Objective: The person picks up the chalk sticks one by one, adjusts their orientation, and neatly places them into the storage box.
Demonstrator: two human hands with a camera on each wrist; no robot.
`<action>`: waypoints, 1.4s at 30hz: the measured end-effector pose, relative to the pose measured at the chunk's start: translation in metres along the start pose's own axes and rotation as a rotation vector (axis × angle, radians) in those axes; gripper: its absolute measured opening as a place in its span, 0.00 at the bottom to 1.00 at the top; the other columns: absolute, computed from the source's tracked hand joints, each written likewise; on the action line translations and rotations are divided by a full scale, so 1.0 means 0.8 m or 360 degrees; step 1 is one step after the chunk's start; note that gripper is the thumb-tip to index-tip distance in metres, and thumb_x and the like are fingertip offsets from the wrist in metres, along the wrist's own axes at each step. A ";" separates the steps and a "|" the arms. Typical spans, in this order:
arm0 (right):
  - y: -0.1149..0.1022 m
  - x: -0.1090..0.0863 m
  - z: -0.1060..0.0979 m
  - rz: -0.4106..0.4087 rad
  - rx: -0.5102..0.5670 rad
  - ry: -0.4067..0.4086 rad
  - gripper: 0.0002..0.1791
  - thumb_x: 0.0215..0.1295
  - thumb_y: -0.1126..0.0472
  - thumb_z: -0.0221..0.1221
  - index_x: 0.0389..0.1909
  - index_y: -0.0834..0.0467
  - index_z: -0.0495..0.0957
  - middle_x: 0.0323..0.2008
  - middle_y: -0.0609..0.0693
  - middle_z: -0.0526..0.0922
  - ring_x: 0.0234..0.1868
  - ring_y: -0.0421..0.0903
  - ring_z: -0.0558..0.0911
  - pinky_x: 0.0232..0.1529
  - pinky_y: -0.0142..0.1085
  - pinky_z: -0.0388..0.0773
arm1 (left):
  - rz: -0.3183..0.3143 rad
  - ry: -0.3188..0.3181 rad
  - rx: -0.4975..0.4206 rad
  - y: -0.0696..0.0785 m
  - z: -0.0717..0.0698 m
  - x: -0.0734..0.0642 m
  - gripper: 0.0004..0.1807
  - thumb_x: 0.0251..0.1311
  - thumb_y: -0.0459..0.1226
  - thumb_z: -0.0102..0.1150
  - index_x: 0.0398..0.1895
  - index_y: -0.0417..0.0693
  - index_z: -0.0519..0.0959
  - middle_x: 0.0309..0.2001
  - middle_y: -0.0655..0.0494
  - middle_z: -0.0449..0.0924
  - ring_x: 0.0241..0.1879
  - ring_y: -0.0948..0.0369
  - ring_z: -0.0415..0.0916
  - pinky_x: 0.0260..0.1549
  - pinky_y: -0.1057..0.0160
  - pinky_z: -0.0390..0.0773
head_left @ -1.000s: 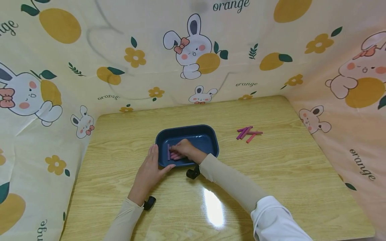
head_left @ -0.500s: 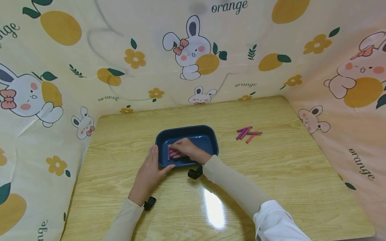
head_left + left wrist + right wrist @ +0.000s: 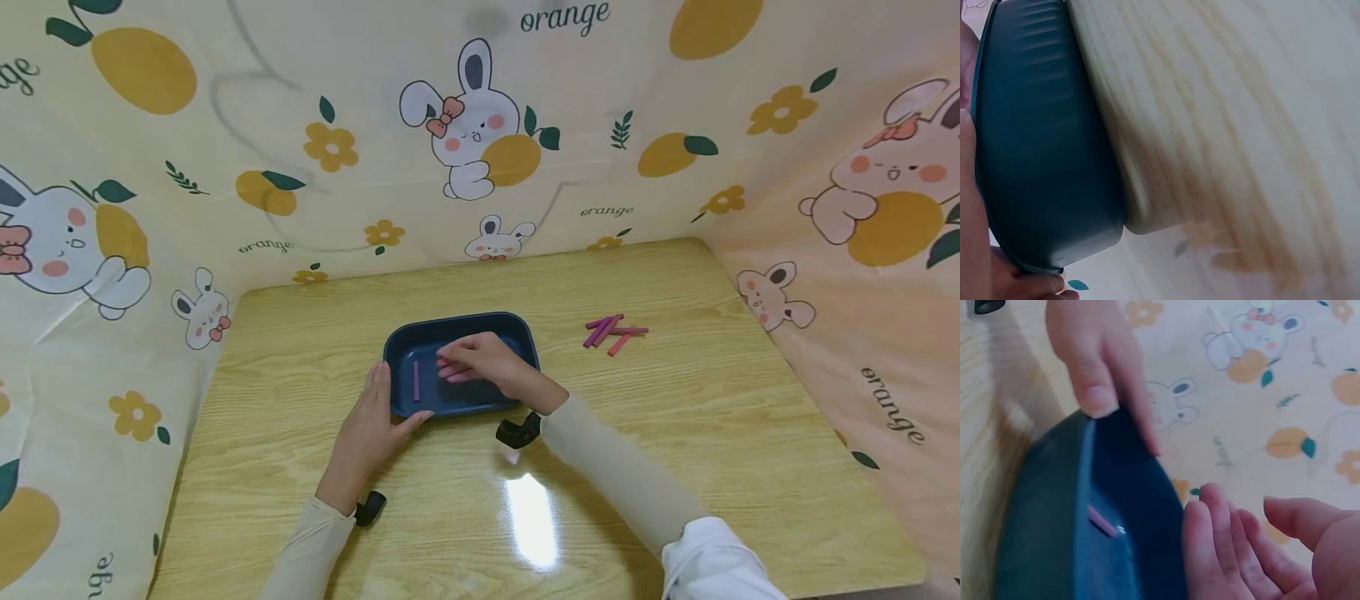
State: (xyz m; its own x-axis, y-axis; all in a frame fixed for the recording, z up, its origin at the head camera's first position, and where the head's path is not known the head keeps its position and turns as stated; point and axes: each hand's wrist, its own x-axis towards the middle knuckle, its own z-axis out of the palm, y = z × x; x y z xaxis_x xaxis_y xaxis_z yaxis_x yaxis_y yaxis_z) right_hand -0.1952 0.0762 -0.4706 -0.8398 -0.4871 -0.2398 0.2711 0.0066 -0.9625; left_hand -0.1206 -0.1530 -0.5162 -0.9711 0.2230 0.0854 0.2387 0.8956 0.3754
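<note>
A dark blue rectangular tray (image 3: 450, 323) stands on the table. My left hand (image 3: 363, 433) holds its left end, the thumb at the near rim and the fingers along the end wall. One slim purple stick (image 3: 417, 381) lies inside, close to that left end; the right wrist view shows this purple stick (image 3: 1102, 522) on the tray floor too. Over the middle of the tray is my right hand (image 3: 498, 367), to the right of the stick, its fingers loosely extended and nothing between thumb and fingers. In the left wrist view the tray's outer wall (image 3: 1047, 144) fills the left side.
Several purple, pink and red sticks (image 3: 603, 331) lie in a loose, crossed pile to the right of the tray on the wood-patterned table (image 3: 712, 433). A printed cloth (image 3: 337, 67) with rabbits and oranges rises around the table's back and sides.
My right hand has let go of the purple stick and drawn away to the right, leaving it lying in the tray. My left hand stays at the tray's left end.
</note>
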 end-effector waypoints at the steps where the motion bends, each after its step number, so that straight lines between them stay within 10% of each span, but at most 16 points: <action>1: -0.003 -0.004 -0.003 -0.0013 0.0016 -0.0004 0.21 0.67 0.58 0.55 0.50 0.72 0.75 0.42 0.63 0.81 0.39 0.50 0.83 0.43 0.41 0.79 | 0.0001 0.0004 -0.0003 0.000 0.000 0.000 0.60 0.49 0.73 0.41 0.73 0.39 0.40 0.72 0.42 0.42 0.71 0.52 0.40 0.63 0.49 0.55; 20: -0.034 -0.077 -0.110 -0.0025 -0.0120 0.0077 0.24 0.67 0.56 0.55 0.55 0.71 0.71 0.53 0.72 0.72 0.45 0.52 0.81 0.49 0.46 0.75 | 0.0041 0.0016 0.0013 -0.006 0.003 0.003 0.60 0.50 0.73 0.40 0.72 0.38 0.40 0.72 0.41 0.43 0.71 0.50 0.41 0.63 0.49 0.56; 33: -0.044 -0.122 -0.206 0.0085 -0.0652 0.0333 0.26 0.65 0.46 0.55 0.56 0.61 0.73 0.47 0.56 0.80 0.46 0.54 0.80 0.36 0.39 0.78 | 0.0039 0.0020 0.0011 -0.004 0.003 0.000 0.60 0.50 0.73 0.40 0.72 0.38 0.41 0.72 0.41 0.42 0.71 0.50 0.41 0.62 0.49 0.56; 42: -0.034 -0.139 -0.251 -0.0044 -0.1196 0.0458 0.23 0.68 0.51 0.53 0.54 0.66 0.74 0.51 0.64 0.76 0.53 0.59 0.73 0.53 0.54 0.67 | 0.0067 0.0057 0.0020 -0.005 0.004 -0.001 0.60 0.50 0.72 0.41 0.72 0.38 0.41 0.72 0.40 0.43 0.70 0.49 0.42 0.62 0.49 0.57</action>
State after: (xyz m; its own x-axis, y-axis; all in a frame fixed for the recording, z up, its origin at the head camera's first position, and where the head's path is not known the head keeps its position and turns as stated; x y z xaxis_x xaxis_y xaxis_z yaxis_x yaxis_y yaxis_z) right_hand -0.2034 0.3056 -0.4433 -0.9576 -0.2521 -0.1391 -0.0547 0.6336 -0.7717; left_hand -0.1208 -0.1553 -0.5208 -0.9598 0.2465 0.1342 0.2790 0.8905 0.3594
